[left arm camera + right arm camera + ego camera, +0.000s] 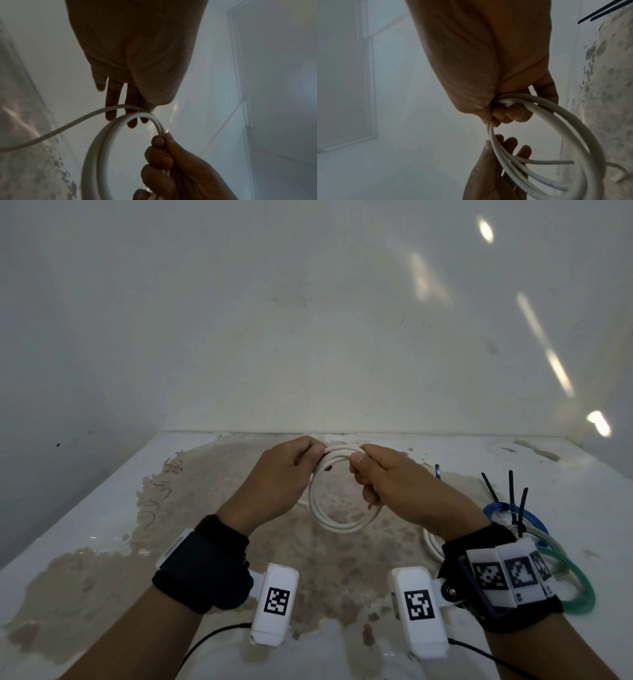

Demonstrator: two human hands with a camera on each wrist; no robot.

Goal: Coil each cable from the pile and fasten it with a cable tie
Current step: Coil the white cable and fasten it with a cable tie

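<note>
**White cable, coiled, held in both hands above the table**

Item: white cable (342,508), round, smooth-jacketed, wound in several loops. It is hanging in the air over the table (102,508), between the two hands, clear of the surface.

Right hand (397,484): gripping the coil's right side, fingers curled fully round the bunched strands. The right wrist view is showing what the head view is not: the fingers (510,113) closing on the bundle, the loops fanning apart below, and one free cable end sticking out sideways.

Left hand (277,477): at the coil's upper left. In the head view it is looking curled on the cable; in the left wrist view the fingers (111,102) are lying nearly straight behind the top of the loop, the thumb hidden. Whether it is pinching or only steadying, I cannot tell. That view alone is showing a loose strand trailing off to the left.

Also in the head view only: blue coil (513,515) and green coil (575,587) of glossy tubing lying at the right, with thin black ties (510,491) standing up from them.

Table: white top, paint worn away to a blotchy tan patch.
</note>
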